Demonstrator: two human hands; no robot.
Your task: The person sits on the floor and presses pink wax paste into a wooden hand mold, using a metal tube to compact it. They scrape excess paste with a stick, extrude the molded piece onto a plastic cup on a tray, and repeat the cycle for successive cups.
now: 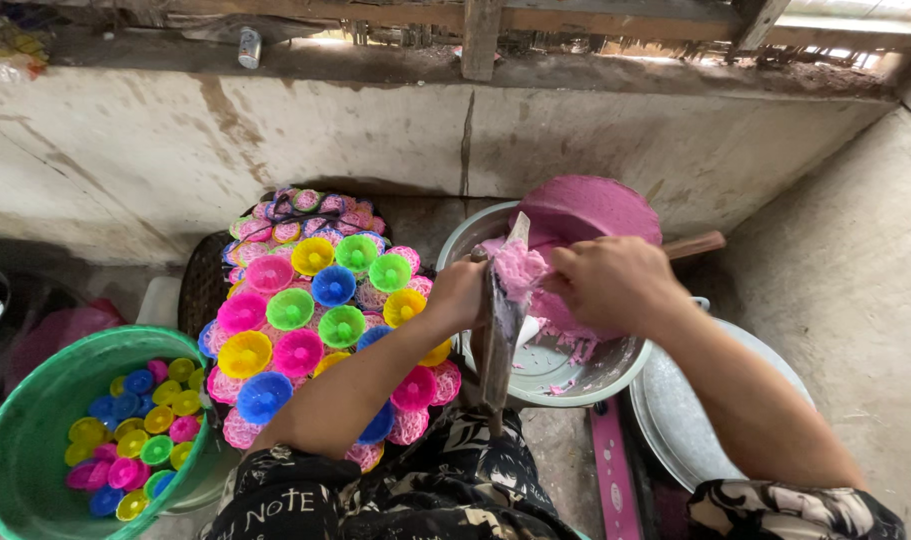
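The pink dough (583, 215) sits in the metal bowl (545, 365), centre-right of the frame. The right hand (615, 285) closes on it. The left hand (460, 295) grips the press (500, 330), long axis near-vertical, just left of the dough.

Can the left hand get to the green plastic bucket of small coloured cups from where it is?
Probably yes: the left hand is busy at the metal bowl, but nothing blocks the open-topped green plastic bucket.
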